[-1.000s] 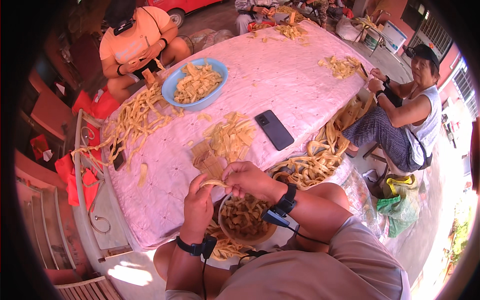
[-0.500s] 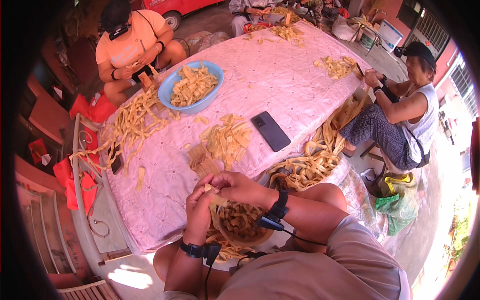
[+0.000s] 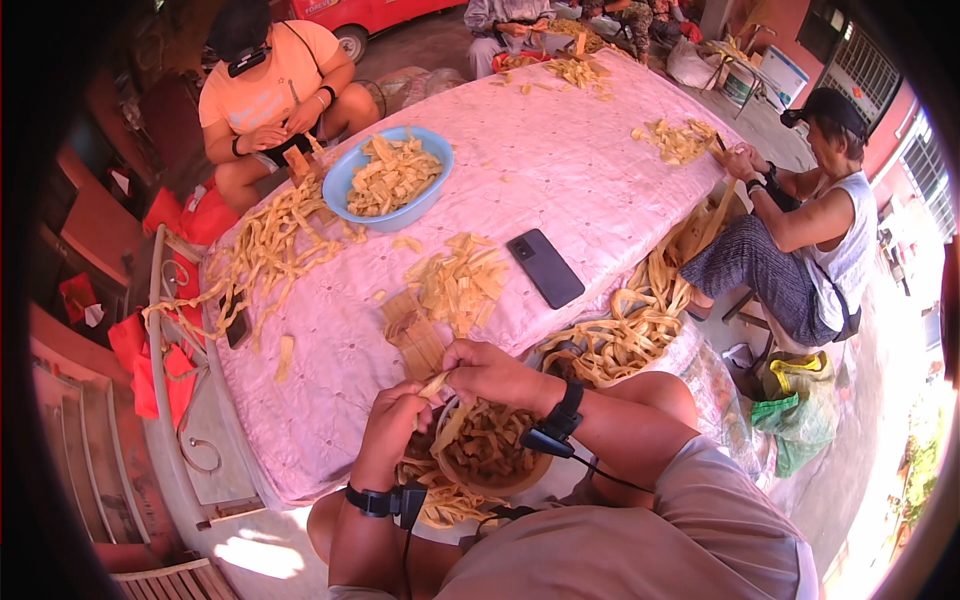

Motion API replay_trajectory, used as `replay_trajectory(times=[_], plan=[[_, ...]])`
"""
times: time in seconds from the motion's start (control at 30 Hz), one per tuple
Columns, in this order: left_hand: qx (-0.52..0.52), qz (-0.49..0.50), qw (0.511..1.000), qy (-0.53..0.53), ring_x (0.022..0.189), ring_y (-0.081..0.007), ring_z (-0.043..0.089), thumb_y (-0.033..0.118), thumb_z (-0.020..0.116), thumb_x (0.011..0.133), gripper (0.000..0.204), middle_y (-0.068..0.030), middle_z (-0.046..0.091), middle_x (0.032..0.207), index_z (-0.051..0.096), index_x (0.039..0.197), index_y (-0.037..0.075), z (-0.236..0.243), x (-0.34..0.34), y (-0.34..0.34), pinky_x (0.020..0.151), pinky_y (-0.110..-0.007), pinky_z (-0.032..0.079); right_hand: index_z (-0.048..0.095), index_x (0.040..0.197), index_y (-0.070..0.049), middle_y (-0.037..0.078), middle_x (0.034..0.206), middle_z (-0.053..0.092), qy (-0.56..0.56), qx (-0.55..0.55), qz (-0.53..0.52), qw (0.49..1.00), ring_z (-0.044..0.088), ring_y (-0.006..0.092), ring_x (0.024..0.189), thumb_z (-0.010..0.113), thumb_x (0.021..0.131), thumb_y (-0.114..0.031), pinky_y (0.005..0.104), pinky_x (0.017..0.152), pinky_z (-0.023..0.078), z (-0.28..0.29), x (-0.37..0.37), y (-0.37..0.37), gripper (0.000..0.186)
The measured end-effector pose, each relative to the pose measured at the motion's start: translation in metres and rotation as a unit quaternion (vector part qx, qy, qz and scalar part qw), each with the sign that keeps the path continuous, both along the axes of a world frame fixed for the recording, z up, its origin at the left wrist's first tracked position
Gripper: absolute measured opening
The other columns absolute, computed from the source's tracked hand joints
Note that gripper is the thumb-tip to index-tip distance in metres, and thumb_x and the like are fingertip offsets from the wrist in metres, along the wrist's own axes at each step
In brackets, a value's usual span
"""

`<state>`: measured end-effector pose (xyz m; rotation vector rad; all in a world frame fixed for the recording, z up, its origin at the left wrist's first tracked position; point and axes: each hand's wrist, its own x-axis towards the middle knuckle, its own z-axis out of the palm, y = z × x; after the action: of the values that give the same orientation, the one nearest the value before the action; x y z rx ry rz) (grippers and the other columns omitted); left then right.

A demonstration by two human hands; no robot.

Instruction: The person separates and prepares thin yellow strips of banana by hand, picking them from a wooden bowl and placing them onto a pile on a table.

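Note:
A pale yellow, soft-looking strip is pinched between my two hands above the near edge of the pink table. My left hand grips one end, fingers closed. From the right, my right hand has its fingertips closed on the strip too. Under the hands, between my knees, a round bowl holds many curled yellow strips. Just beyond my hands lie a ridged brown wooden board and a heap of flat cut yellow pieces.
A dark phone lies right of the heap. Farther off stands a blue basin of pieces, with long strips to its left. More strips fill a sack at my right. Other people sit around the pink-covered table.
My hands have drawn slightly apart, the left one lower, and the strip now spans between their fingertips. The person at the right has lowered their head.

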<state>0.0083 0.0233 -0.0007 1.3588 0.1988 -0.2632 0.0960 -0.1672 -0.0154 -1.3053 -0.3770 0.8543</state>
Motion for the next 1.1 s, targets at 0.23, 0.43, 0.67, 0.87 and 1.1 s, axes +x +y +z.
replay_trajectory(times=[0.23, 0.43, 0.67, 0.87, 1.1], plan=[[0.098, 0.052, 0.993, -0.029, 0.063, -0.0062, 0.042, 0.005, 0.047, 0.089, 0.018, 0.0027, 0.051, 0.072, 0.062, 0.099, 0.001, -0.006, 0.0, -0.016, 0.057, -0.021, 0.035, 0.053, 0.096, -0.007, 0.001, 0.071, 0.054, 0.142, 0.089, -0.096, 0.981, 0.048, 0.0097, 0.057, 0.057, 0.085, -0.003, 0.0235, 0.047, 0.037, 0.021, 0.01, -0.002, 0.012], [0.106, -0.026, 0.994, -0.007, 0.06, -0.0051, 0.038, 0.014, 0.049, 0.096, 0.018, 0.0043, 0.046, 0.069, 0.063, 0.099, 0.002, 0.007, -0.003, -0.031, 0.054, -0.021, 0.031, 0.051, 0.1, -0.005, 0.001, 0.072, 0.054, 0.015, 0.101, -0.095, 0.99, 0.049, 0.0077, 0.059, 0.057, 0.087, -0.004, 0.0222, 0.049, 0.039, 0.006, 0.009, 0.0, 0.014], [-0.046, -0.026, 0.998, -0.021, 0.063, -0.0048, 0.039, 0.019, 0.046, 0.1, 0.027, 0.0036, 0.047, 0.072, 0.063, 0.113, 0.001, 0.002, -0.005, -0.019, 0.059, -0.019, 0.032, 0.05, 0.099, -0.006, 0.002, 0.077, 0.057, -0.003, -0.015, -0.068, 0.998, 0.051, 0.0078, 0.057, 0.055, 0.095, -0.01, 0.0219, 0.047, 0.042, 0.011, -0.002, 0.006, 0.008], [0.016, 0.047, 0.997, -0.063, 0.092, -0.0074, 0.051, 0.013, 0.05, 0.099, 0.028, -0.002, 0.055, 0.103, 0.061, 0.123, 0.003, 0.002, -0.005, -0.013, 0.087, -0.023, 0.042, 0.054, 0.103, -0.008, 0.002, 0.069, 0.051, 0.22, 0.025, 0.008, 0.975, 0.042, 0.0084, 0.049, 0.056, 0.097, -0.026, 0.025, 0.042, 0.037, 0.024, -0.009, 0.008, 0.02], [0.112, 0.033, 0.972, -0.204, 0.129, -0.0174, 0.041, 0.01, 0.05, 0.099, 0.029, -0.0077, 0.042, 0.139, 0.06, 0.124, 0.001, 0.003, 0.0, -0.02, 0.107, -0.031, 0.033, 0.052, 0.094, -0.009, 0.005, 0.064, 0.051, 0.3, 0.008, 0.092, 0.95, 0.04, 0.0123, 0.044, 0.034, 0.102, -0.037, 0.0277, 0.041, 0.036, 0.023, -0.002, 0.006, 0.034]])
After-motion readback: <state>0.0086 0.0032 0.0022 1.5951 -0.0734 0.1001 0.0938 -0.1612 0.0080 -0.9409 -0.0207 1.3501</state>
